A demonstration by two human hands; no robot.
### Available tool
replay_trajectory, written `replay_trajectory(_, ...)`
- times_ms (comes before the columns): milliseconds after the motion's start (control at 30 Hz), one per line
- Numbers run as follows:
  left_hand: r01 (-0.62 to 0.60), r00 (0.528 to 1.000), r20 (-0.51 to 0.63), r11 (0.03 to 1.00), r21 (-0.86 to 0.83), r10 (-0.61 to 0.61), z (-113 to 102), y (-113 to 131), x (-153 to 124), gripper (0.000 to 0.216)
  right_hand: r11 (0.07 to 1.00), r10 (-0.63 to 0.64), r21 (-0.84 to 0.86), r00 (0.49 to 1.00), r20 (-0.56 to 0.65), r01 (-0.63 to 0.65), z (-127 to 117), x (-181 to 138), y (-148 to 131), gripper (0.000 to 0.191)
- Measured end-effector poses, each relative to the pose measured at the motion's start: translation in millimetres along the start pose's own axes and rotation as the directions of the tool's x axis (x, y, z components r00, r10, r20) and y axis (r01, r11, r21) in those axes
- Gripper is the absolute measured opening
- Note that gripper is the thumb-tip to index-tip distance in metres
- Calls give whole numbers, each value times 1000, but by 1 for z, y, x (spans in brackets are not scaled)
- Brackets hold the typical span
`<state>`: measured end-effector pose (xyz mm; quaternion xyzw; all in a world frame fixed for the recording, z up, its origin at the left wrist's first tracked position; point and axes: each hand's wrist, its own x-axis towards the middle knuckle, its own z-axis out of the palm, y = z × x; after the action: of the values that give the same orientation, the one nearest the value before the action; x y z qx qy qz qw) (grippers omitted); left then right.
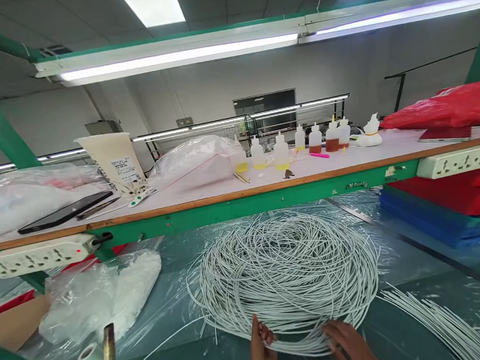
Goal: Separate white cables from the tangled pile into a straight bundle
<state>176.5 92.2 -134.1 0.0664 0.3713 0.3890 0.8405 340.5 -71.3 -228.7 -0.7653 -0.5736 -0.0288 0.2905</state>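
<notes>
A big coil of thin white wire lies on the plastic-covered green bench in front of me. My left hand is at the coil's near edge, its fingers curled round a bundle of strands. My right hand rests on the same near edge a little to the right, fingers bent down over the strands. A loose sheaf of cut white wire lengths lies to the right of the coil.
A clear bag of white material and a tape roll lie at left. The upper shelf carries a phone, a paper cup, squeeze bottles, bags. Power strips hang on its front. Red and blue sheets lie at right.
</notes>
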Motion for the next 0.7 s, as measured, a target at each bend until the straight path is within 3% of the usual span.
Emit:
replay_trajectory(100, 8, 1000, -3, 1000, 3, -8, -1, -1, -3, 45, 970, 209, -121, 978, -11, -208, -12, 8, 20, 35)
replay_trajectory(167, 4, 1000, -11, 1000, 5, -4, -1, -3, -5, 44, 948, 270, -187, 962, 35, -259, -19, 17, 28, 36)
replay_trajectory(333, -6, 999, -35, 1000, 23, 7, 0, -2, -10, 43, 971, 180, -186, 969, 171, -147, -36, 32, 29, 35)
replay_trajectory(467, -66, 996, -50, 997, 29, 67, 2, -4, -11, 47, 991, 46, -134, 972, 229, -15, -76, 52, 20, 32)
replay_trajectory(600, -121, 992, -23, 992, 23, 122, 3, -14, -16, 49, 982, 73, -183, 986, 151, -45, -125, 115, -3, 37)
replay_trajectory(700, -133, 990, 54, 991, -2, 133, 7, -13, -23, 52, 979, 85, -201, 974, 209, -43, -147, 181, -22, 25)
